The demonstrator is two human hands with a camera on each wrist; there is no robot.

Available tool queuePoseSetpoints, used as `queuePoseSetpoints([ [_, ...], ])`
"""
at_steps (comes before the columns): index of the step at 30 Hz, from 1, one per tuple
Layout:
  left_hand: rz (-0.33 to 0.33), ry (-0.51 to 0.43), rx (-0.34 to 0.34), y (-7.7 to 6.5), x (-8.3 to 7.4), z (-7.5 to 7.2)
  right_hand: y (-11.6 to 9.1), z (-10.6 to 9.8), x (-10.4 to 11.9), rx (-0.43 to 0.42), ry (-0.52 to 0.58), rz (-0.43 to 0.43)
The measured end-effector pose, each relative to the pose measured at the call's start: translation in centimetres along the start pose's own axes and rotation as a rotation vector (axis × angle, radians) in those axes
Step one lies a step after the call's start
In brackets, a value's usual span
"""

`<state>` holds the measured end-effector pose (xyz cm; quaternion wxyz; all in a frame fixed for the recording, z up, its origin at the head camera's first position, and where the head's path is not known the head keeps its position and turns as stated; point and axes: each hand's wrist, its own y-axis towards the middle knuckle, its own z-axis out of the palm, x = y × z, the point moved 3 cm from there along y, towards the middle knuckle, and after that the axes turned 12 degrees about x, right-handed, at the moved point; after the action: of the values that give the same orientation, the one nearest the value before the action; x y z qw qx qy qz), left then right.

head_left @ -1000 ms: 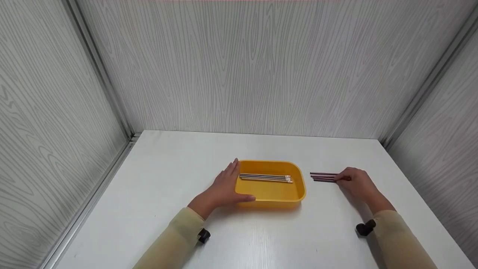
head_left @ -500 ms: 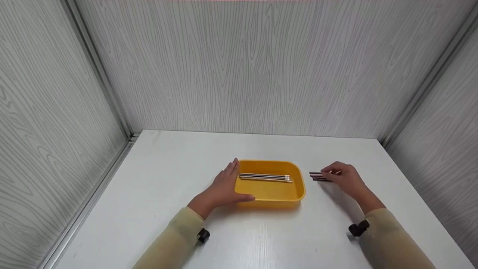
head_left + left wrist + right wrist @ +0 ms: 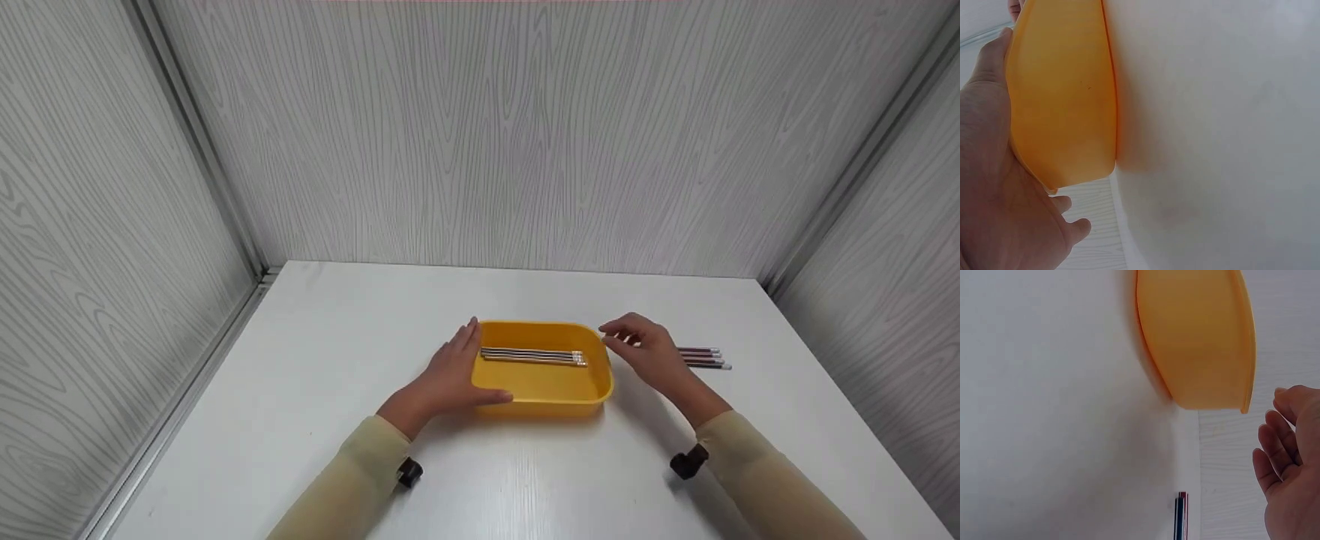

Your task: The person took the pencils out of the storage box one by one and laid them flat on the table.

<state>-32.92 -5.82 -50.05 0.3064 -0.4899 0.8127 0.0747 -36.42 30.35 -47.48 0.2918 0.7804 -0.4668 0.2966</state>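
Observation:
My left hand (image 3: 446, 379) rests against the left end of a yellow plastic tray (image 3: 544, 409), fingers straight along its side and thumb over the front rim. Several striped pencils (image 3: 532, 356) with pale eraser ends lie side by side inside the tray. My right hand (image 3: 649, 356) hovers by the tray's right rim, fingers loosely bent, with nothing seen between them in the right wrist view. Behind it on the table are several dark red and black pencils (image 3: 699, 357) with pale ends; the hand hides their left part.
The white table (image 3: 540, 480) carries the tray near its middle. Pale wood-grain panels (image 3: 510, 135) rise at the back and both sides. A black wrist camera (image 3: 688, 461) sits at the right sleeve, another black camera (image 3: 409, 472) at the left.
My right hand has left the loose pencils and moved left to the tray's right rim. Their eraser ends now show. The left hand and the tray have stayed in place.

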Motion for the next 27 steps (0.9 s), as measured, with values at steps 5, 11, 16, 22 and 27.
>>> queuePoseSetpoints([
  [5, 0.003, 0.004, 0.002, 0.0, 0.1, -0.1, 1.0, 1.7, 2.1, 0.076, -0.029, -0.048],
  [11, -0.002, 0.009, 0.008, 0.1, 0.2, 0.0, 2.3, 3.6, 4.1, 0.187, -0.048, -0.019],
  [16, -0.014, -0.005, 0.004, 0.2, 0.3, 0.0, 3.5, 5.0, 5.3, 0.269, -0.068, 0.021],
  [22, -0.015, 0.000, 0.005, 0.3, 0.2, 0.1, 4.4, 6.5, 5.6, 0.336, -0.097, 0.046],
  [27, -0.009, 0.001, 0.006, 0.1, 0.2, 0.0, 4.8, 7.4, 5.5, 0.370, -0.184, 0.031],
])
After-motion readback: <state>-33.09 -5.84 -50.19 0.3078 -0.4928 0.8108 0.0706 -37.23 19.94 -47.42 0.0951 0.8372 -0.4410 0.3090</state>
